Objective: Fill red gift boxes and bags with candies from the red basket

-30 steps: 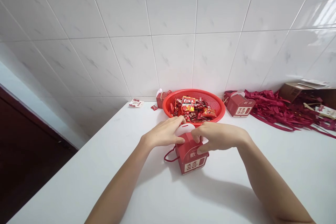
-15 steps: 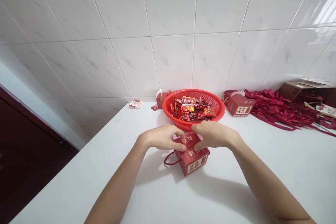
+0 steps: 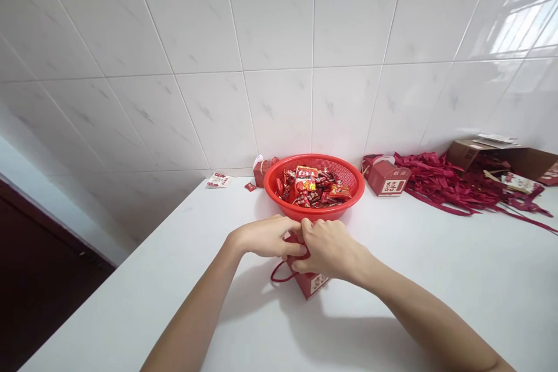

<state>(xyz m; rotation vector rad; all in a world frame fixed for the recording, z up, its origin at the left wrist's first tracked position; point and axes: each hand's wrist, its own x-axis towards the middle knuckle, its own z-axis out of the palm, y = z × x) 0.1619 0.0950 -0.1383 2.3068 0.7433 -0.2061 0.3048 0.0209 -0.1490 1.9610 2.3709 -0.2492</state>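
Observation:
A small red gift box (image 3: 310, 287) with cream lettering on its front stands on the white table. A dark red cord handle (image 3: 279, 276) loops out from its left side. My left hand (image 3: 269, 237) grips the top of the box from the left, thumb and fingers bent. From the right, my right hand (image 3: 329, 249) closes over the top flaps, its thumb on the near side. The two hands almost meet and hide most of the box's lid. Just behind them is a red plastic basket (image 3: 358, 192) of wrapped sweets (image 3: 320, 192).
Another red box (image 3: 387, 177) stands right of the basket, beside a heap of dark red ribbons (image 3: 431, 180) and an open cardboard box (image 3: 462, 154). Left of the basket are a further red box (image 3: 260, 171), a small red packet (image 3: 250, 186) and printed cards (image 3: 219, 180). A tiled wall (image 3: 279, 116) backs the table.
My right hand has moved left across the box top, closer to my left hand, covering more of the lid and front. The view has shifted slightly. My left hand stays on the box.

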